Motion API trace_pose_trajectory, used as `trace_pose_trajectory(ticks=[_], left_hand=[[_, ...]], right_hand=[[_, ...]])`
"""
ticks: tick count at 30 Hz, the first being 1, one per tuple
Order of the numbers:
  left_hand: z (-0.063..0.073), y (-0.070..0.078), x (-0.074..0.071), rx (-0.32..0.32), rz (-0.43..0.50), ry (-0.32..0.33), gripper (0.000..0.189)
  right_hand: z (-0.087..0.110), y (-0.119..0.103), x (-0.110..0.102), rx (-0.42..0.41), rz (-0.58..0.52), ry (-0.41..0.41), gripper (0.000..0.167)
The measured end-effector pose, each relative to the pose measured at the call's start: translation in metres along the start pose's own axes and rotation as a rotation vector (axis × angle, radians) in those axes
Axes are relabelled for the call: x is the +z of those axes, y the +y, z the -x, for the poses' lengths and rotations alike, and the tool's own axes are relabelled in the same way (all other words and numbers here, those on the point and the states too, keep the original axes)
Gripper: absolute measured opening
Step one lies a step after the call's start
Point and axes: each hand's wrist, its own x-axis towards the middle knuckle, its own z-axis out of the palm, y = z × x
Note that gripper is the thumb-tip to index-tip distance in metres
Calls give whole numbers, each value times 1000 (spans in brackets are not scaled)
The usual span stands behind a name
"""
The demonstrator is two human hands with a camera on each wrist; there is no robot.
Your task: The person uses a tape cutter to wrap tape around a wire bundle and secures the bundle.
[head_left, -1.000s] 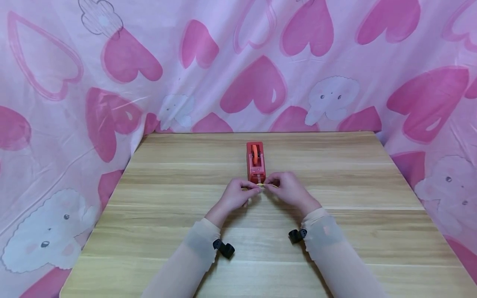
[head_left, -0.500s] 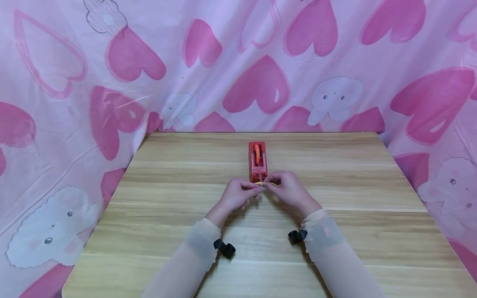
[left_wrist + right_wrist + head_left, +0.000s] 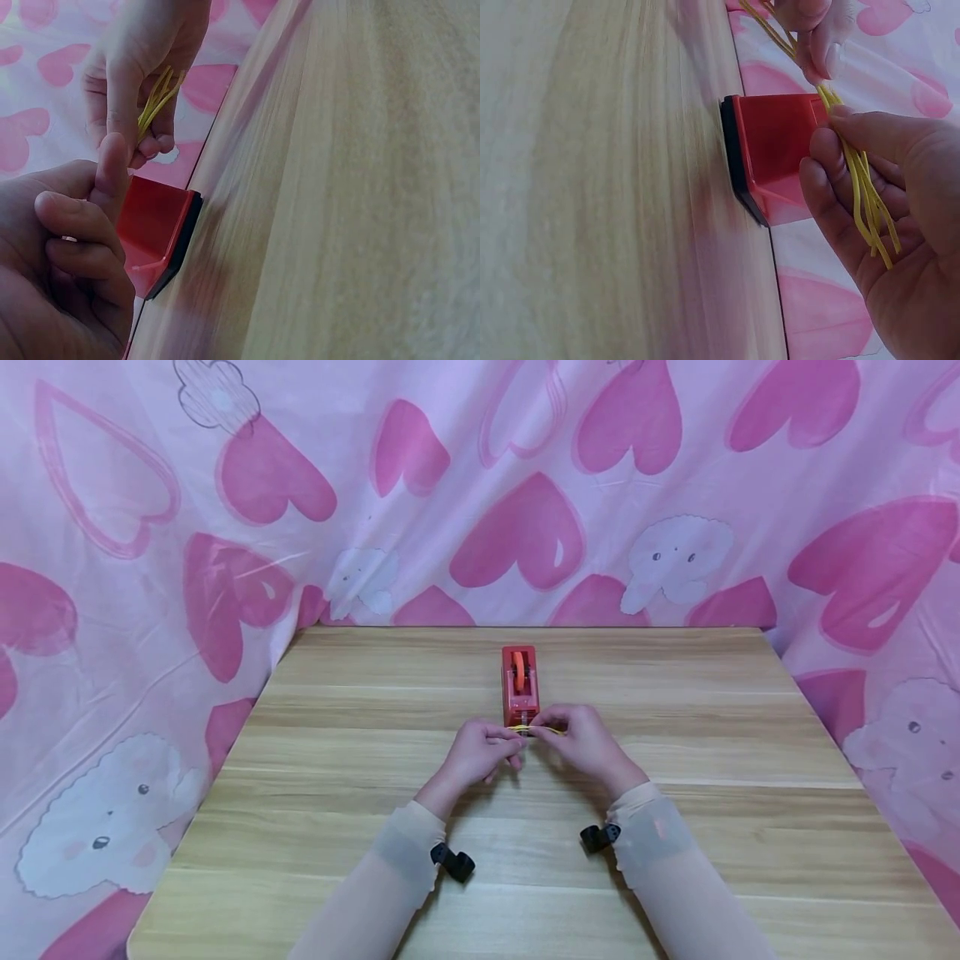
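Note:
A bundle of thin yellow strands [image 3: 866,195] stretches between the two hands. The left hand [image 3: 480,750] pinches one part of it between thumb and fingertips, the other fingers bent beneath. Close beside, the right hand [image 3: 581,739] pinches the bundle with thumb and index finger; loose strand ends fan out over its palm in the right wrist view. Just beyond the fingertips stands a red tape dispenser [image 3: 520,702] with an orange roll [image 3: 519,670]. At its front, a pale strip runs down to where the strands cross. The fingers hide part of the bundle.
The wood-grain table [image 3: 675,860] runs back to a pink curtain [image 3: 420,543] with hearts and white cartoon animals. Black wrist cameras [image 3: 453,862] sit on both sleeved wrists, above the tabletop.
The head view has shifted slightly, so the dispenser appears a little further right. Both hands keep their pinch near the same spot; the left hand's lower fingers have moved slightly.

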Motion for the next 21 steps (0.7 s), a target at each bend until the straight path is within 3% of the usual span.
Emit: trace_pose_trajectory(ticks=[10, 16, 21], left_hand=[[1, 1, 1, -9, 3, 15, 22], [3, 3, -1, -42, 41, -25, 22], [4, 5, -4, -74, 3, -62, 21]], right_hand=[[2, -1, 1, 7, -43, 17, 5], [2, -2, 0, 15, -29, 7, 6], [2, -1, -1, 12, -10, -7, 6]])
